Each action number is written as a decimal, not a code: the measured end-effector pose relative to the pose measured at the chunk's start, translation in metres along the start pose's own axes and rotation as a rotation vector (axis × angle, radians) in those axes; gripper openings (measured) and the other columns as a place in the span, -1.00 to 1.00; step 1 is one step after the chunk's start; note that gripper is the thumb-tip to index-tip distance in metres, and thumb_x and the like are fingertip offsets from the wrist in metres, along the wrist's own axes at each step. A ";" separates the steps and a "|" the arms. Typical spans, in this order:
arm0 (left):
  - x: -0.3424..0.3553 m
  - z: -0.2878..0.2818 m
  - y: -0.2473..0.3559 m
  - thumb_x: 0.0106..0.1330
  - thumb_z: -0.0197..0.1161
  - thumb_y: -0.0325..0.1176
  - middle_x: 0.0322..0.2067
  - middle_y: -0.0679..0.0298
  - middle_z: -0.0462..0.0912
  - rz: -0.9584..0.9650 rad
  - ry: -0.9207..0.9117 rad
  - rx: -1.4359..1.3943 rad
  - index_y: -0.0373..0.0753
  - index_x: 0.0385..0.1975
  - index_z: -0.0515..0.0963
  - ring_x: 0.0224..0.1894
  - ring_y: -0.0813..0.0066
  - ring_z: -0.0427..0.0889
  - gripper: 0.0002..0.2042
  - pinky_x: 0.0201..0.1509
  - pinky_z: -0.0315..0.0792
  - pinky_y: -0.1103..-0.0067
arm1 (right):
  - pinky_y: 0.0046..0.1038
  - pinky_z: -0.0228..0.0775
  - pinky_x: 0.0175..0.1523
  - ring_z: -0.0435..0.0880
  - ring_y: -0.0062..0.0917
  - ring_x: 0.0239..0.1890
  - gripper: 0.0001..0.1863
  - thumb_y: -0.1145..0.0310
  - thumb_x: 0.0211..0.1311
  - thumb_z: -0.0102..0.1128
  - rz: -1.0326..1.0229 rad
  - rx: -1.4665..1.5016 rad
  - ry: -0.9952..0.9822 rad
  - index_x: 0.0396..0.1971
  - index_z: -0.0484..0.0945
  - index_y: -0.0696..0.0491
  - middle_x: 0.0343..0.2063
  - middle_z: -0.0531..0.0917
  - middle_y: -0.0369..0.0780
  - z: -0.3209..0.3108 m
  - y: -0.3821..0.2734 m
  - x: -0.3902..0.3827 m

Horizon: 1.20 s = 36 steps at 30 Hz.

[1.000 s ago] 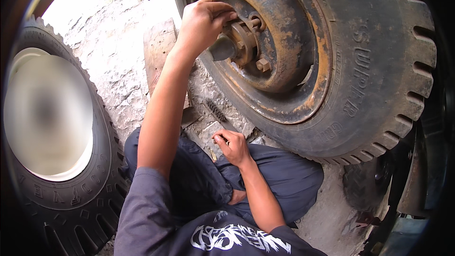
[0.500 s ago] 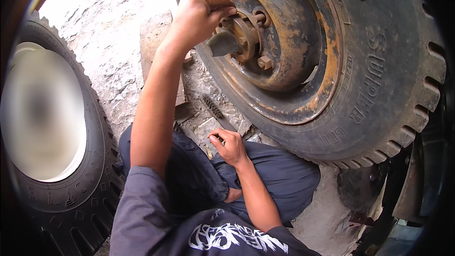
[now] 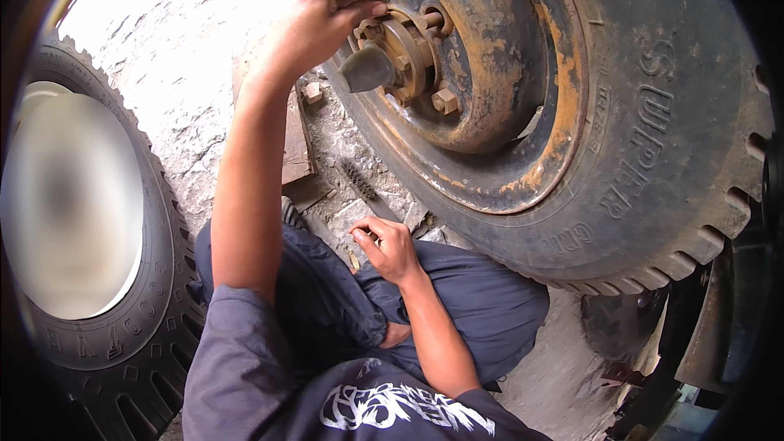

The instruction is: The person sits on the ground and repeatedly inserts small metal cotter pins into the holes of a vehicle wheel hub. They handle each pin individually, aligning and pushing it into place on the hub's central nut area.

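Note:
My left hand [image 3: 322, 16] reaches up to the rusty hub [image 3: 408, 53] of a large truck wheel. Its fingers are pinched together at the upper side of the hub, hiding whatever lies between them. Just below them a dark, tapered axle end [image 3: 367, 70] sticks out. A wheel nut [image 3: 445, 101] sits on the lower right of the hub, and a stud [image 3: 433, 20] shows in a hole above it. My right hand [image 3: 388, 251] is low over my bent leg, thumb and fingers curled together; I cannot make out what they hold, if anything.
The wheel's big black tyre [image 3: 637, 147] fills the right side. Another tyre [image 3: 163, 286] with a pale rim stands at the left. Between them, on rough stony ground, lie a wire brush [image 3: 357, 180], a wooden board [image 3: 296, 143] and a small stone block [image 3: 313, 92].
The view has shifted slightly, so the hub sits a little higher and further left. My left hand stays at the hub's upper side with fingers slightly rearranged; my right hand keeps its pose.

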<state>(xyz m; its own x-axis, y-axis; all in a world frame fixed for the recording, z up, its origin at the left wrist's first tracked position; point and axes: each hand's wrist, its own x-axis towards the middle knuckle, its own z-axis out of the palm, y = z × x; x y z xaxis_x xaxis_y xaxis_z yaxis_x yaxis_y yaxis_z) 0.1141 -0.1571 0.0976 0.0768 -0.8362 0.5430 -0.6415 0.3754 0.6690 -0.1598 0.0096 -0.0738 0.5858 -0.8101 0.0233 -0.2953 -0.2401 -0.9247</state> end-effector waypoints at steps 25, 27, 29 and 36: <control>-0.097 -0.063 0.054 0.47 0.48 -0.34 -0.27 0.25 0.79 -0.207 0.106 0.052 -0.29 -0.03 0.83 -0.18 0.50 0.77 -0.79 -0.12 0.61 0.54 | -0.21 0.58 -0.18 0.81 -0.12 -0.31 -0.67 0.14 0.52 0.27 -0.018 -0.088 0.046 -0.19 0.75 0.14 -0.38 0.78 -0.04 0.001 0.015 -0.001; -0.139 -0.060 0.062 0.45 0.51 -0.37 -0.24 0.26 0.79 -0.350 0.189 -0.092 -0.30 -0.03 0.81 -0.18 0.56 0.75 -0.79 -0.11 0.60 0.57 | -0.21 0.57 -0.16 0.81 -0.12 -0.28 -0.68 0.16 0.54 0.25 0.006 -0.057 0.025 -0.19 0.75 0.13 -0.38 0.78 -0.04 0.001 0.006 -0.003; -0.205 -0.030 0.049 0.42 0.54 -0.38 -0.21 0.28 0.79 -0.519 0.275 -0.355 -0.31 -0.03 0.80 -0.17 0.60 0.74 -0.79 -0.08 0.60 0.57 | -0.31 0.59 -0.21 0.82 -0.31 -0.36 -0.62 0.13 0.59 0.18 -0.022 -0.083 0.019 -0.17 0.77 0.16 -0.38 0.80 -0.07 0.002 0.006 -0.003; -0.214 0.010 0.053 0.48 0.43 -0.30 -0.15 -0.01 0.84 -0.399 -0.111 0.093 -0.30 -0.04 0.79 -0.14 0.06 0.85 -0.78 0.00 0.67 0.34 | -0.18 0.60 -0.14 0.85 -0.11 -0.24 -0.68 0.15 0.58 0.24 0.001 -0.104 0.001 -0.18 0.75 0.11 -0.36 0.81 -0.06 0.005 0.008 -0.001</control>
<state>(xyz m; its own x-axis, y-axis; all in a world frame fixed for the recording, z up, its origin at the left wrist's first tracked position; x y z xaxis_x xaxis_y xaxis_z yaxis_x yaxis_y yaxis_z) 0.0555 0.0377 0.0117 0.2538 -0.9485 0.1896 -0.6446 -0.0197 0.7643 -0.1583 0.0110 -0.0832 0.5843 -0.8112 0.0226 -0.3730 -0.2932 -0.8803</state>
